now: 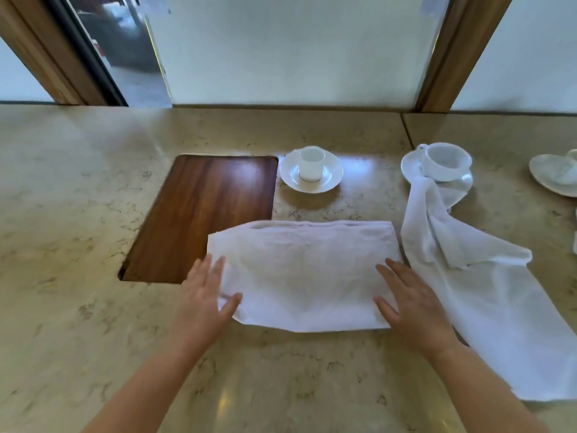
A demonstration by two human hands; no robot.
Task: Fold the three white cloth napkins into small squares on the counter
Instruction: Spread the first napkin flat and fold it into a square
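Observation:
A white napkin [303, 273], folded into a wide rectangle, lies flat on the beige stone counter [78, 214] in front of me. My left hand [207, 300] rests with spread fingers at its left end, thumb on the cloth. My right hand [412, 301] lies flat and open on its right end. A second white napkin [487, 295] sprawls unfolded to the right, its far end draped against a cup and saucer. A third napkin is not visible.
A dark wooden board [199, 210] is set into the counter at the left, partly under the folded napkin. A small white cup on a saucer [311, 170] stands behind it. A tipped cup on a saucer [443, 164] and another saucer [555, 178] sit right.

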